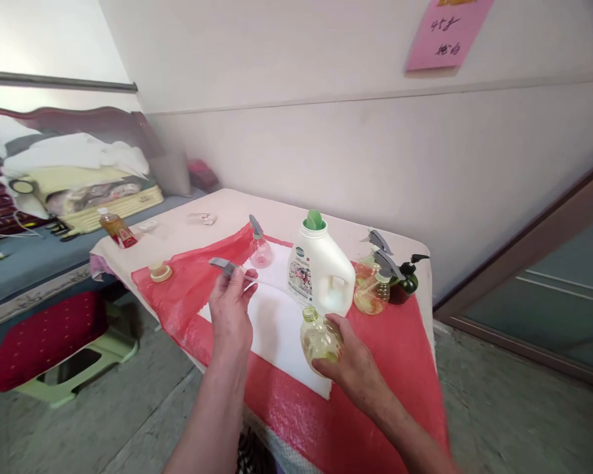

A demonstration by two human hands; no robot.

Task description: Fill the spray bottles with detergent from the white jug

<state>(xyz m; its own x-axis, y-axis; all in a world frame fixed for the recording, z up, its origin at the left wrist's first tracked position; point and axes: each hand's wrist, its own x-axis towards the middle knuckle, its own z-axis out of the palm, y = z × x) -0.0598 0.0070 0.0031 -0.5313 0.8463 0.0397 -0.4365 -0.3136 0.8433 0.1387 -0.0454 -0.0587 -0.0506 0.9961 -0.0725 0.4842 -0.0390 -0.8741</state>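
If our right hand (356, 370) tilts or loosens, the uncapped bottle (317, 339) it grips by the side could spill, in front of the large white jug (321, 273). Our left hand (231, 309) pinches a grey spray head (222, 265); its thin tube (274, 286) might drip on the white sheet (271, 329). The bottle is round, see-through and yellow-green, with a threaded neck; we cannot be sure how much liquid it holds.
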